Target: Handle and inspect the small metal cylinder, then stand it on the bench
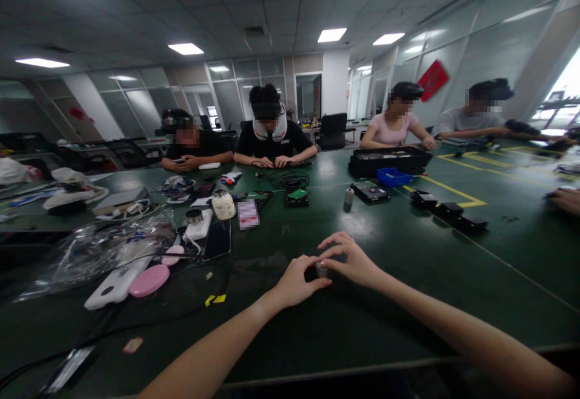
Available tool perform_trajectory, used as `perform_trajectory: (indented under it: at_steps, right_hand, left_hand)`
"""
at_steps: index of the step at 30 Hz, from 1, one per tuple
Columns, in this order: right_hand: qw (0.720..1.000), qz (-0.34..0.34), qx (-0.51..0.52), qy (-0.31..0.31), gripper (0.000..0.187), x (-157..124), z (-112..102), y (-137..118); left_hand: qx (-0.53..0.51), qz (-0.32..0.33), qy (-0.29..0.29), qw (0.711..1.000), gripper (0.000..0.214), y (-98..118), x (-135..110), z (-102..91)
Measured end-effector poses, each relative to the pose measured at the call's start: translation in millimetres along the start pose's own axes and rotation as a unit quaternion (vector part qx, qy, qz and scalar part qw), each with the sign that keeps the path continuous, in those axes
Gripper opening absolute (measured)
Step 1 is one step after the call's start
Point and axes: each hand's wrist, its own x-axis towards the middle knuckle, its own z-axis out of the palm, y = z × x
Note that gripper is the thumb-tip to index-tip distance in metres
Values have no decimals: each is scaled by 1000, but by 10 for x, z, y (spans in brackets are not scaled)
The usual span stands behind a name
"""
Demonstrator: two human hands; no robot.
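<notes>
Counter (281, 233): dark green, yellow tape lines (473, 204) on the right part. Near cylinder (322, 270): metallic grey. Far cylinder (348, 197): light grey. Tray (393, 177): solid blue. Modules (451, 208): black. Circuit board (298, 194): bright green. Round case (149, 281): pink; small disc (173, 255): paler pink. Long device (115, 287): white, dark round spot. Scraps (219, 298): yellow. Pouch (223, 204): cream, small dark specks. Wall diamond (434, 80): red. Co-workers' shirts: one pink (393, 129), one black with white lettering (296, 139).

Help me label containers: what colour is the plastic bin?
The plastic bin is blue; the head view shows it best.
</notes>
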Motion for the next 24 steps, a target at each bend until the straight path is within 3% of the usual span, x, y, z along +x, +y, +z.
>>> perform_trajectory:
  at_steps: [14,24]
  right_hand:
    - [999,32,42,11,11,-3,26,14]
    - [999,17,34,-21,15,-10,7,-3]
  left_hand:
    - [10,0,-3,1000,42,4,-2,-15]
    - [-5,10,-11,1000,40,-2,-5,-16]
